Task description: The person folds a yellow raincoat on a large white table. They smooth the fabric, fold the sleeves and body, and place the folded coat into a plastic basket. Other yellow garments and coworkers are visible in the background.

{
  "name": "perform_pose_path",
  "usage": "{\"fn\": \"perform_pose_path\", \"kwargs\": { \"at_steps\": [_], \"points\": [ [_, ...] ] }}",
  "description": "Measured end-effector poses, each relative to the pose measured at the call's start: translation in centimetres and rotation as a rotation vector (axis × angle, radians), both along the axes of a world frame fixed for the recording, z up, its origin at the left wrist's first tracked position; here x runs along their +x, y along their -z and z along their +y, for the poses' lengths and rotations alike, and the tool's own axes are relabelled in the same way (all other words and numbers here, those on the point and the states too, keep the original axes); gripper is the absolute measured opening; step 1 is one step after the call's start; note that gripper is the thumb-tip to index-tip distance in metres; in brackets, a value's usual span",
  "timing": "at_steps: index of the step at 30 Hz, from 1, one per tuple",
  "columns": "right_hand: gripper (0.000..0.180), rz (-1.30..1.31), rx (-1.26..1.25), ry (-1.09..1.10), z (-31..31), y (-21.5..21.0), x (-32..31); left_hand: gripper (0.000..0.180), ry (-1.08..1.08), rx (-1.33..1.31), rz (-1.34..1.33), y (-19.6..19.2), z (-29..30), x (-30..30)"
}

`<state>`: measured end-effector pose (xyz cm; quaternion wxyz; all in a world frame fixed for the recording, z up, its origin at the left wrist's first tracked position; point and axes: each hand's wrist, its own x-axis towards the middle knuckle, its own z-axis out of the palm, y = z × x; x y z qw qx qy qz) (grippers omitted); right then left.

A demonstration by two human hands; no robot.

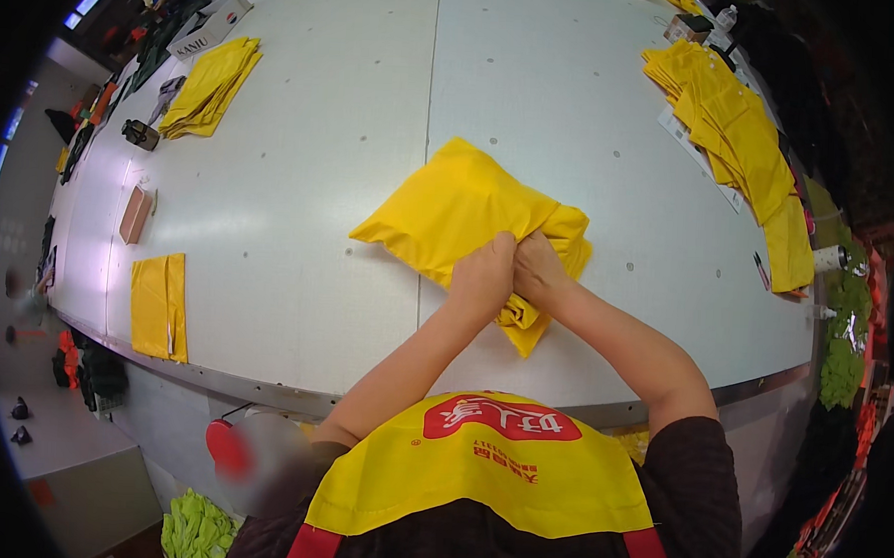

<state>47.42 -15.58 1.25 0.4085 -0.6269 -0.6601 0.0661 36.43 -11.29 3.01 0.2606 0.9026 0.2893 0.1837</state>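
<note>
A puffed, partly rolled yellow fabric bundle [461,195] lies on the pale table [301,203] in front of me. Its smooth, broad part points away to the far left, while the right end is bunched and creased, with a loose corner hanging toward me. My left hand [484,273] is closed on the near edge of the cloth. Right beside it, nearly touching, my right hand [542,268] grips the gathered folds. Most of the fingertips are hidden in the fabric, and I cannot tell what the bundle is exactly.
A folded yellow piece [156,306] lies near the left front edge, and a yellow stack [213,87] farther back. More yellow pieces [723,131] overlap along the right side. A small brown box [135,216], a dark bottle [140,134] and a white box [211,24] stand at left.
</note>
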Motion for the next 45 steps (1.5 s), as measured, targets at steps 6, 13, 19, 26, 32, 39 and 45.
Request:
{"fn": "perform_pose_path", "kwargs": {
  "at_steps": [6, 13, 19, 26, 32, 39, 45],
  "points": [
    [0.030, -0.404, -0.019, 0.186, 4.9, 5.2, 3.0, 0.012, 0.154, -0.190, -0.076, 0.6, -2.2, -0.3],
    [0.032, -0.243, -0.071, 0.201, 5.5, 6.1, 1.3, 0.015, 0.145, -0.241, -0.073, 0.9, -1.2, -1.4],
    [0.034, -0.218, -0.099, 0.206, 6.3, 6.3, 0.8, 0.017, 0.204, -0.154, -0.125, 0.3, -0.9, -1.0],
    [0.036, -0.209, -0.157, 0.205, 8.5, 6.4, 1.8, 0.016, 0.136, -0.101, -0.174, -0.2, 0.8, -2.3],
    [0.038, -0.145, -0.195, 0.188, 5.6, 4.1, -2.5, 0.011, 0.093, 0.136, -0.120, -0.3, 2.1, -3.9],
    [0.041, -0.017, -0.263, 0.113, 2.1, 2.0, -7.6, 0.010, 0.162, 0.223, -0.212, 2.5, -0.3, -4.0],
    [0.043, -0.118, -0.420, 0.102, 0.7, -1.5, -3.9, 0.023, 0.050, 0.267, -0.124, 0.4, -1.2, -6.0]
  ]
}}
